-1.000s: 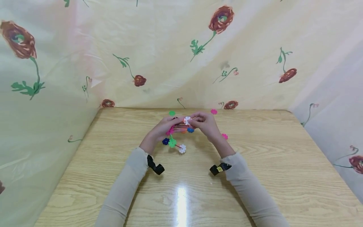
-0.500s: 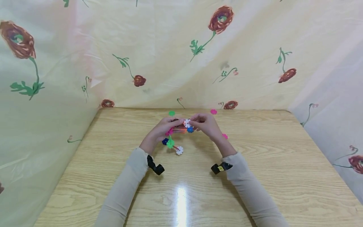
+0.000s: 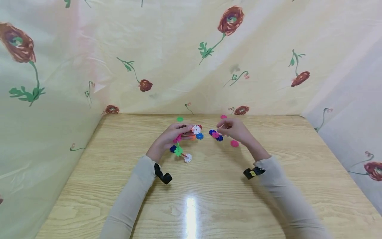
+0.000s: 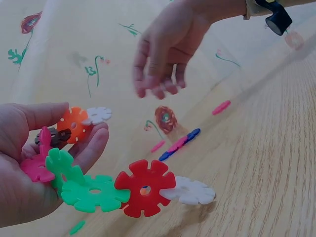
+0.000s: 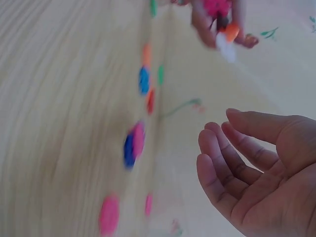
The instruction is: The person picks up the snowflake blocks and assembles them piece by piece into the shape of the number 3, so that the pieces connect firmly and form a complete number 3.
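Observation:
My left hand (image 3: 170, 134) grips a chain of interlocking plastic flower discs, held up over the table. In the left wrist view, green discs (image 4: 89, 192), a red disc (image 4: 136, 180) and a white disc (image 4: 197, 190) hang out from the palm. An orange disc (image 4: 74, 121) with a second white disc joined to it sits between thumb and fingers. My right hand (image 3: 237, 129) is apart from the chain, fingers loosely bent and holding nothing, as the right wrist view shows. Nearest to it, a joined blue and pink strip of discs (image 3: 215, 135) lies on the table.
Loose discs lie on the wooden table (image 3: 191, 182): a pink one (image 3: 234, 143), another pink one (image 3: 223, 117) farther back, and a green one (image 3: 180, 119). A blue disc (image 3: 199, 136) lies beside the chain in the head view. A flowered cloth (image 3: 179, 66) hangs behind.
My right hand has let go of the white disc on the chain and moved right, uncovering the blue and pink strip. My left hand has stayed nearly in place, the chain's lower end shifting slightly left.

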The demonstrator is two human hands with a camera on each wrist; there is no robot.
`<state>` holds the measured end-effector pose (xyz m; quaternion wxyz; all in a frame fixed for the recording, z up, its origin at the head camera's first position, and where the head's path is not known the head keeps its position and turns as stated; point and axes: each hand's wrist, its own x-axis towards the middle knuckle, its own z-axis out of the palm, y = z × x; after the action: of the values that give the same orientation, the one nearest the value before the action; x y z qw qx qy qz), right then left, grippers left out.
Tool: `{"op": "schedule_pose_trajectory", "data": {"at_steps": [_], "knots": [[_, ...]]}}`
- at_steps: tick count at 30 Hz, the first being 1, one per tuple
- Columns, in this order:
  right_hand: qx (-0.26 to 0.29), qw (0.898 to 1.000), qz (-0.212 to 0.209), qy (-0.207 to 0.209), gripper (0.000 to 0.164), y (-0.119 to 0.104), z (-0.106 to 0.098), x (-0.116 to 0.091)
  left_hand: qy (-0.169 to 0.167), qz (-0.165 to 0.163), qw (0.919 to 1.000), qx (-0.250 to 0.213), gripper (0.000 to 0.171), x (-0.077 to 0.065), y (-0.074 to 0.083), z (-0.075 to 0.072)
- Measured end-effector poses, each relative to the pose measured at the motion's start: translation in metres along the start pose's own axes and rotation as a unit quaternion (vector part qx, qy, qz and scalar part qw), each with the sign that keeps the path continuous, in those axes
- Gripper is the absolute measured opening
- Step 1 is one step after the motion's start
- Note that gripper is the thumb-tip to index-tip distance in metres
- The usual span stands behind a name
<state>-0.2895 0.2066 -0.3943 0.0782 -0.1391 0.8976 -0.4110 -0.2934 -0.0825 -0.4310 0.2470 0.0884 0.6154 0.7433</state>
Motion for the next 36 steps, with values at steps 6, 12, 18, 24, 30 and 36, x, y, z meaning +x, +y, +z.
{"op": "schedule_pose_trajectory", "data": {"at_steps": [6,12,18,24,30,36], "knots": [[-0.082,0.996,0.008,-0.032,0.023,0.022,-0.022,-0.009,-0.003,-0.002,1.0,-0.006,0.036,-0.002,0.001,-0.001],[-0.142,0.986,0.038,-0.078,0.027,0.038,-0.027,-0.015,-0.001,-0.005,1.0,0.002,0.037,-0.004,0.001,-0.001],[-0.157,0.983,0.05,-0.084,0.025,0.051,-0.018,-0.015,0.0,-0.009,0.9999,0.011,0.037,-0.003,0.001,0.0],[-0.156,0.984,0.05,-0.069,0.019,0.05,-0.014,-0.017,0.007,-0.013,0.9999,0.003,0.036,-0.003,0.002,0.003],[-0.123,0.99,0.051,-0.051,0.021,0.051,-0.011,-0.019,0.009,-0.01,0.9999,0.001,0.036,-0.002,0.003,0.005],[-0.065,0.996,0.054,-0.031,0.014,0.048,-0.003,-0.016,0.011,-0.007,0.9998,-0.012,0.036,0.0,0.003,0.005]]}}
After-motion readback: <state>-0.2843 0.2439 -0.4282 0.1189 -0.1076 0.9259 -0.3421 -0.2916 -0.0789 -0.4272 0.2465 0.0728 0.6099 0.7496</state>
